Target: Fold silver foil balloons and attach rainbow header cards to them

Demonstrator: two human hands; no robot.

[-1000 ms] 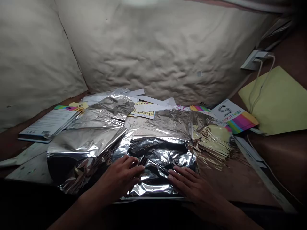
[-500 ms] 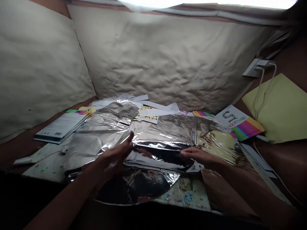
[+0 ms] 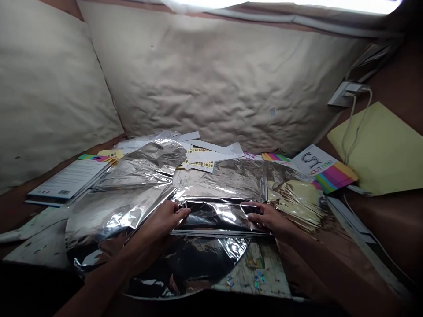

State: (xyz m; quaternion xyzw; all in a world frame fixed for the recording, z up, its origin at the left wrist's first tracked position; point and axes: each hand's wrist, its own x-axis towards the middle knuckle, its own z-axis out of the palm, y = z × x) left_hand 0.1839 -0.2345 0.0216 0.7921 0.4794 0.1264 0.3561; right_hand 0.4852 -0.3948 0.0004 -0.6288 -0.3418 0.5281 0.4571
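Note:
A flat, deflated silver foil balloon (image 3: 218, 214) lies on the worktop in front of me, its near part folded into a narrow band. My left hand (image 3: 172, 214) is closed at the band's left end, thumb along the foil. At the other end, my right hand (image 3: 264, 215) pinches the same foil between thumb and fingers. Shiny foil continues behind the band and to the left (image 3: 109, 211). Below the hands hangs a rounded dark, mirror-like foil part (image 3: 194, 264). Whether all this foil is one piece I cannot tell.
White booklets or cards (image 3: 71, 178) lie at left. Paper strips (image 3: 214, 152) sit behind the foil. A rainbow balloon packet marked 5 (image 3: 322, 167) lies at right, near gold foil (image 3: 297, 202), a yellow sheet (image 3: 380, 149) and a socket with cables (image 3: 350, 93).
My left hand has moved from resting upright beside the fold to gripping its left end. My right hand has shifted slightly along the foil. The view has turned a little.

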